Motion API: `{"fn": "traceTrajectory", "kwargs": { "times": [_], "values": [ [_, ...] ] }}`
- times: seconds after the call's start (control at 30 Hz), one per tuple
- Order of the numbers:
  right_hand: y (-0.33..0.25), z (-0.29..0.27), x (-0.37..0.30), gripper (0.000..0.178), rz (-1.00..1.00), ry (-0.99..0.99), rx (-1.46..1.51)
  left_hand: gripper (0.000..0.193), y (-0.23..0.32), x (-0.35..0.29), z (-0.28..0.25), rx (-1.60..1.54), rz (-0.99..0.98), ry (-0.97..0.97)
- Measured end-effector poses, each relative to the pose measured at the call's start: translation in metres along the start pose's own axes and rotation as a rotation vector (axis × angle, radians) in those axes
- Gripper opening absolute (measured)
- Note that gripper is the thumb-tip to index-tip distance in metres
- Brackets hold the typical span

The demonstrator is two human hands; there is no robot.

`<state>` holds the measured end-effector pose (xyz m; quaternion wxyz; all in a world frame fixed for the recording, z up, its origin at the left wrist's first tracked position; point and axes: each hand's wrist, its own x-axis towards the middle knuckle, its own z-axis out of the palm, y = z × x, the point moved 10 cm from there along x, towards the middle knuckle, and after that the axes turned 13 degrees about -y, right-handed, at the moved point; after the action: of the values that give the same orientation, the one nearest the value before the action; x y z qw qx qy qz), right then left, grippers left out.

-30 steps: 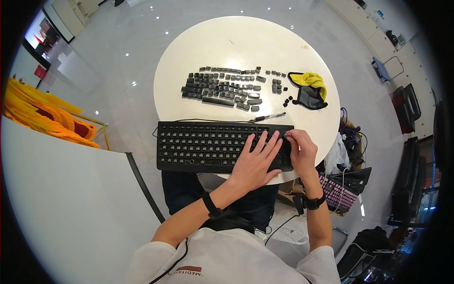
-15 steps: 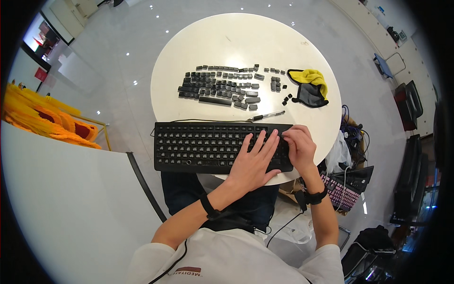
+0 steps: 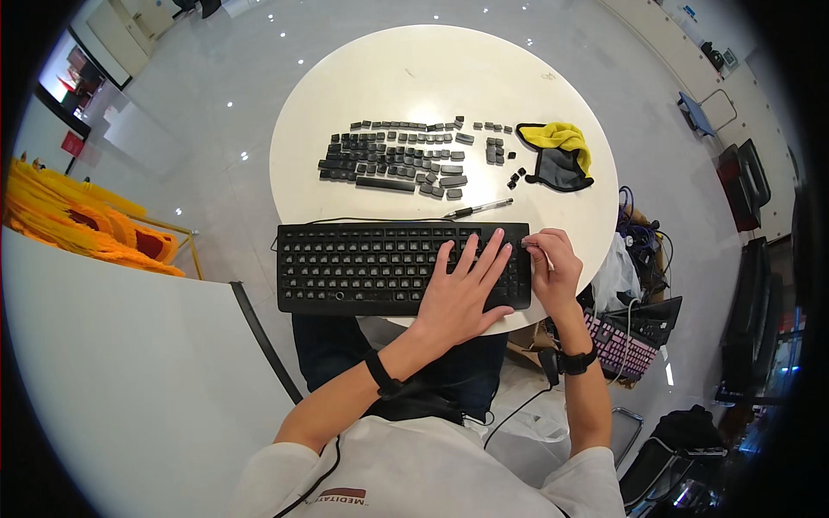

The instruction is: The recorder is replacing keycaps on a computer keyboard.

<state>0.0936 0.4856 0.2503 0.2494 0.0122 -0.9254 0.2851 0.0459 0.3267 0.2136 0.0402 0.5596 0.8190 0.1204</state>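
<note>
A black keyboard (image 3: 363, 268) with its keycaps off lies along the near side of the round table. My left hand (image 3: 459, 289) rests open on its right part, the fingers spread over the key sockets. Just beyond the keyboard's right end, my right hand (image 3: 554, 266) is closed in a pinch. Something small seems to sit at its fingertips, too small to name. Loose black keycaps (image 3: 393, 160) lie in rough rows behind the keyboard. Between them and the keyboard is a pen (image 3: 477, 210).
A yellow and grey cloth (image 3: 561, 160) lies on the white table (image 3: 423, 69), right of the keycaps. Below the table's right side are tangled cables (image 3: 646, 233) and a pink-keyed keyboard (image 3: 620, 350). A white surface (image 3: 129, 363) stands to my left.
My right hand has moved slightly right, off the keyboard's edge, still pinched. My left hand stays spread on the keyboard. The whole view has shifted a little.
</note>
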Motion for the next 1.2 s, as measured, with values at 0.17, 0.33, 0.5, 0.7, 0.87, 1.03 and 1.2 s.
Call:
{"fn": "traceTrajectory", "kwargs": {
  "times": [0.17, 0.33, 0.5, 0.7, 0.87, 1.03, 1.2],
  "values": [
    [-0.009, 0.000, 0.003, 0.021, -0.051, -0.024, -0.084, 0.104, 0.001, 0.005, 0.006, 0.014, -0.048, -0.011],
    [-0.031, 0.008, 0.010, 0.025, -0.127, -0.094, -0.222, 0.102, 0.004, 0.009, 0.012, 0.051, -0.044, -0.051],
    [-0.014, 0.006, 0.011, 0.024, -0.068, -0.062, -0.116, 0.102, 0.003, 0.008, 0.011, 0.064, -0.041, -0.041],
    [0.006, 0.007, 0.004, 0.017, -0.043, -0.053, 0.003, 0.101, 0.004, 0.008, 0.009, 0.062, -0.036, -0.038],
    [0.027, 0.007, -0.007, 0.017, 0.108, -0.024, 0.139, 0.101, 0.004, 0.008, 0.010, 0.038, -0.037, -0.044],
    [0.066, 0.007, -0.031, 0.016, 0.368, 0.056, 0.495, 0.102, 0.004, 0.009, 0.011, 0.052, -0.038, -0.044],
    [0.046, -0.005, -0.023, 0.015, 0.241, 0.015, 0.248, 0.100, 0.005, 0.011, 0.007, 0.024, -0.044, -0.009]
  ]
}}
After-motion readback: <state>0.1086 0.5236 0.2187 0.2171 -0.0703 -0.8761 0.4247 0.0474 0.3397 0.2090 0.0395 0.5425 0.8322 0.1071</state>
